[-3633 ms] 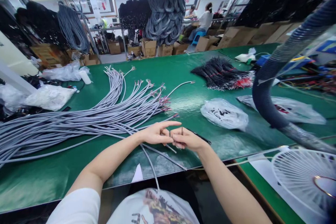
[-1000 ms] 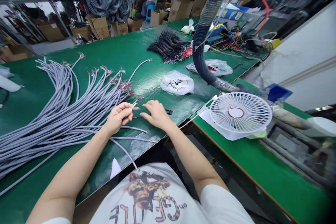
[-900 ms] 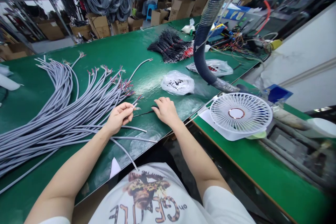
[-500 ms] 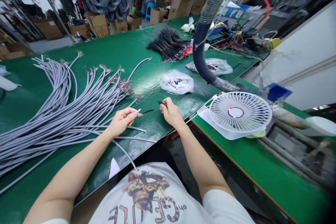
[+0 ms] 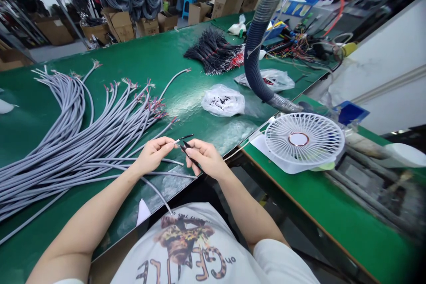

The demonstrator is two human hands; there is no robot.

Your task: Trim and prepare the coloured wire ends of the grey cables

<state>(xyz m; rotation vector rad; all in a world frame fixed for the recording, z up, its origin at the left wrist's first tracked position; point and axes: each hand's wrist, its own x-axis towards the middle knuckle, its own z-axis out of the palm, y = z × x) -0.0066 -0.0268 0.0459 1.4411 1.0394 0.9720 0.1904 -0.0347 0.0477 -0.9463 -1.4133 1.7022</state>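
Observation:
In the head view, my left hand (image 5: 156,153) is closed, pinching a grey cable near its end. A thin black strand (image 5: 185,137) sticks out to the right past its pale tip. My right hand (image 5: 205,157) is closed around a small black hand tool, apparently snips (image 5: 187,150). The tool's tips point left and lie right by the cable end, just off my left fingertips; whether they touch it I cannot tell. Beside my left hand spreads a large bundle of grey cables (image 5: 109,142), many with red and other coloured wires bared at the ends.
Beyond my hands lie a clear plastic bag of black pieces (image 5: 223,100), another bag (image 5: 266,80) and a bundle of black wires (image 5: 213,51). A ribbed hose (image 5: 254,57) hangs over the table. A white fan (image 5: 304,142) stands at the right, near the table edge.
My right hand has moved left with the snips, bringing their tips to the cable end at my left hand. My left hand stays almost in place, still gripping the cable.

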